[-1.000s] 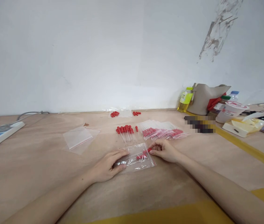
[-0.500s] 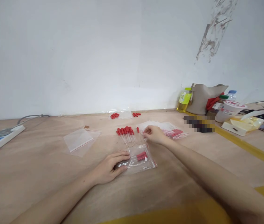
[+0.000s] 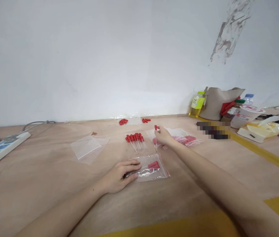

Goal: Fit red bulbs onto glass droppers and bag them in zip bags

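My left hand (image 3: 121, 175) lies with its fingers stretched over the left end of a clear zip bag (image 3: 143, 177), thumb and fingers apart. Inside that bag are droppers with red bulbs (image 3: 153, 165). Beyond it, my right hand (image 3: 163, 135) pinches a dropper (image 3: 156, 127) just under its red bulb, and the thin clear stem hangs down. To the left of that hand lies a row of several loose droppers (image 3: 135, 137), bulbs facing the wall. A pile of filled zip bags (image 3: 187, 141) sits right beside and partly behind my right hand.
Flat zip bags (image 3: 87, 148) lie on the left, near a white power strip (image 3: 8, 148). By the wall are red bulbs (image 3: 123, 121) on clear plastic. At right stand a yellow drink bottle (image 3: 196, 105), a beige container (image 3: 211, 103), a cup (image 3: 245, 117) and a tissue pack (image 3: 260, 131).
My right hand has lifted a dropper off the table from the right end of the row. My left hand stays on the bag. The view has shifted slightly.
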`<state>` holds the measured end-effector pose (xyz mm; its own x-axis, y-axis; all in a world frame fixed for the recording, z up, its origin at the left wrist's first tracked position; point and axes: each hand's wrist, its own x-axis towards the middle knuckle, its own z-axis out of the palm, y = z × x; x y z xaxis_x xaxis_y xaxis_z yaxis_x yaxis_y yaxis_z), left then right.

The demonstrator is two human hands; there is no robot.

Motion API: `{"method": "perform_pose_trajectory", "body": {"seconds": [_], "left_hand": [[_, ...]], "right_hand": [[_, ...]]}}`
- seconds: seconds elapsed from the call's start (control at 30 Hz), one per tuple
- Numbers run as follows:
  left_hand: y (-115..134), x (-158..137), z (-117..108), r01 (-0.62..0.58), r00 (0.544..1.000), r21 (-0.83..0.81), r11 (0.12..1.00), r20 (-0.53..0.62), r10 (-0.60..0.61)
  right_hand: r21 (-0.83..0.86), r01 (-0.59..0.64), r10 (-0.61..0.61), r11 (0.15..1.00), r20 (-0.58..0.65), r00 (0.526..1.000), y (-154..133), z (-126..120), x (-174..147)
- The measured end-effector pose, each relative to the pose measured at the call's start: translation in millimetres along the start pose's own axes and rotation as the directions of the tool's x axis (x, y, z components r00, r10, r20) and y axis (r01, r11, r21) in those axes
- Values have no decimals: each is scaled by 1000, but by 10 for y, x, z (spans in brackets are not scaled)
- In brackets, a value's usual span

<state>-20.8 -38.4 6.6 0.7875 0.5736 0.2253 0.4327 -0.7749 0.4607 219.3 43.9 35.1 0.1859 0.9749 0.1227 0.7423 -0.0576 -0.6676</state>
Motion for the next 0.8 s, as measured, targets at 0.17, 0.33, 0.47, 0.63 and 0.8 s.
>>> {"method": "perform_pose_trajectory", "body": {"seconds": [0.17,0.33,0.47,0.63,0.8], "left_hand": [[-25,4,-1,11,1000,5,1000,2,-11],[-28,8,-3,13,1000,42,999,4,-13],[1,8,-14,20,1000,51,998,18,-21],[2,10,-16,27,999,47,999,18,-27],[-21,13,-5,14,1000,54,998,14,-15]], "right_hand": [[769,-93,138,632,6,990,486,-297,-464],[959,-111,207,262,56,977,683,-218,-704],[940,-157,204,304,97,974,619,-152,-765],[943,-154,213,296,92,973,616,-171,-804],[941,-197,165,274,156,974,617,-97,-821]]}}
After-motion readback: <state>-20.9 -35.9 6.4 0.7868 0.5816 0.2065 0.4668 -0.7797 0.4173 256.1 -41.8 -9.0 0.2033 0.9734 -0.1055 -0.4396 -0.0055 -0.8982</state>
